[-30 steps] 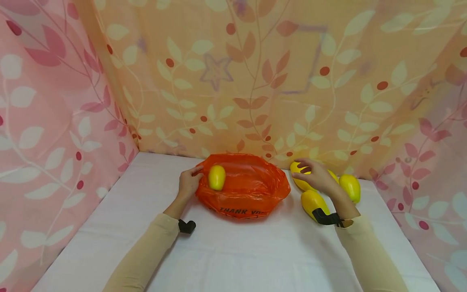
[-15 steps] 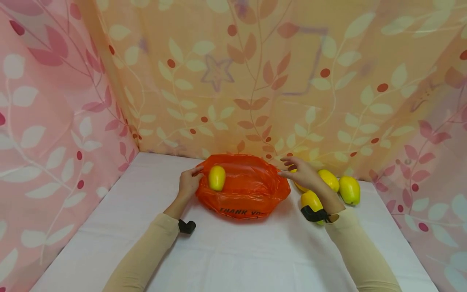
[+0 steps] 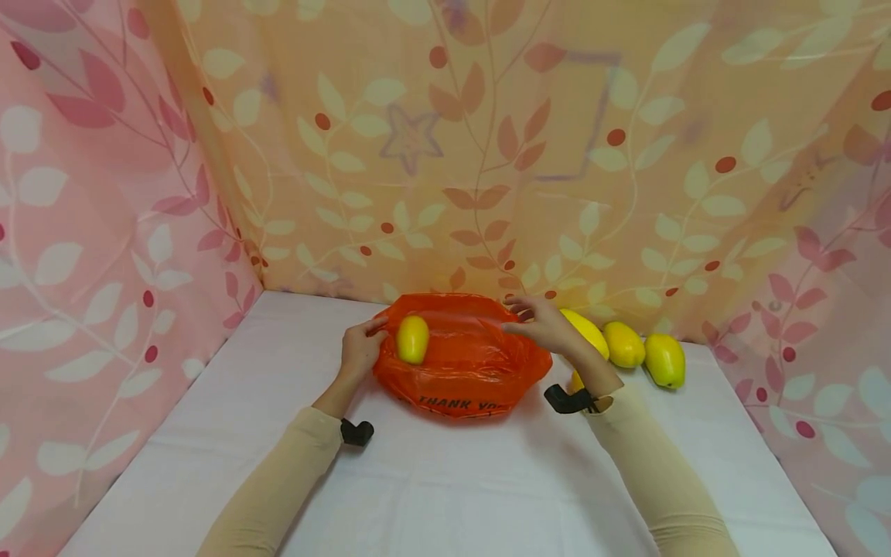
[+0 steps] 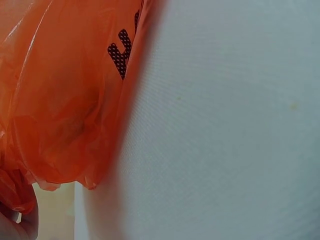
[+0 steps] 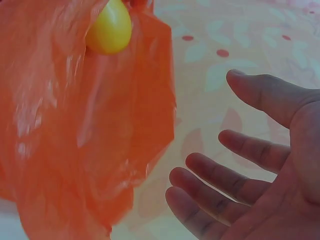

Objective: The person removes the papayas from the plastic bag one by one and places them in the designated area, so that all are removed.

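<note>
An orange plastic bag (image 3: 459, 383) with dark lettering sits on the table, its mouth spread wide. One yellow mango (image 3: 413, 340) shows within the mouth, toward the left; it also shows high in the right wrist view. My left hand (image 3: 358, 352) pinches the bag's left rim, and the left wrist view catches a bit of those fingers (image 4: 30, 220) at the crumpled plastic. Over the bag's right side is my right hand (image 3: 546, 325), fingers spread and holding nothing. In the right wrist view its fingers (image 5: 210, 197) point toward the bag, apart from it.
Right of the bag lie several more mangoes: one (image 3: 588, 334) partly behind my right forearm, one (image 3: 623, 346) beside it, and a greener one (image 3: 665, 361) outermost. A white cloth (image 3: 445, 480) covers the table. Patterned curtains (image 3: 473, 155) stand behind and at both sides.
My right hand has moved left from over the mangoes to over the bag's right side, uncovering mangoes behind it. The left hand, bag and mango in it stay put.
</note>
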The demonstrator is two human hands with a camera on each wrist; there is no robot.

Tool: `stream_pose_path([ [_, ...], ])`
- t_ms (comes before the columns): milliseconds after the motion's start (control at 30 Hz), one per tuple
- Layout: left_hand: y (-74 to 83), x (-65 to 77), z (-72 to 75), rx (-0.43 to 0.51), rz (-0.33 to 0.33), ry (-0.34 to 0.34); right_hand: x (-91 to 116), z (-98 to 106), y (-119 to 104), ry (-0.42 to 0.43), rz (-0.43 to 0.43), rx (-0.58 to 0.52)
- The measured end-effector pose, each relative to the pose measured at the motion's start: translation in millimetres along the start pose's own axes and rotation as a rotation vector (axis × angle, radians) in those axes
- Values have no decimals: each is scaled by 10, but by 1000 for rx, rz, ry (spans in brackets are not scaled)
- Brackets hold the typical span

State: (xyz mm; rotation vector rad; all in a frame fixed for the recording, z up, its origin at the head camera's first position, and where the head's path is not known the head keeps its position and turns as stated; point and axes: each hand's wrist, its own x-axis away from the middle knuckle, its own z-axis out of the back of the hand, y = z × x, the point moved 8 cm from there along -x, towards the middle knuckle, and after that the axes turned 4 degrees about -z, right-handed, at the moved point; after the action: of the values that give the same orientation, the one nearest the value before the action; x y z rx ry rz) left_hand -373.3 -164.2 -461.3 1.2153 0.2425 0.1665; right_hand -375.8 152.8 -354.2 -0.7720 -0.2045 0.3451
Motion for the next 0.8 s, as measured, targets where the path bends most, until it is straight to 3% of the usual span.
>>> stream_pose_path([
  [367, -21, 0, -6, 24, 3, -3, -177, -210, -180, -33, 34, 88],
  [800, 0, 15, -20, 62, 3, -1, -413, -578, -262, -126, -2, 31],
])
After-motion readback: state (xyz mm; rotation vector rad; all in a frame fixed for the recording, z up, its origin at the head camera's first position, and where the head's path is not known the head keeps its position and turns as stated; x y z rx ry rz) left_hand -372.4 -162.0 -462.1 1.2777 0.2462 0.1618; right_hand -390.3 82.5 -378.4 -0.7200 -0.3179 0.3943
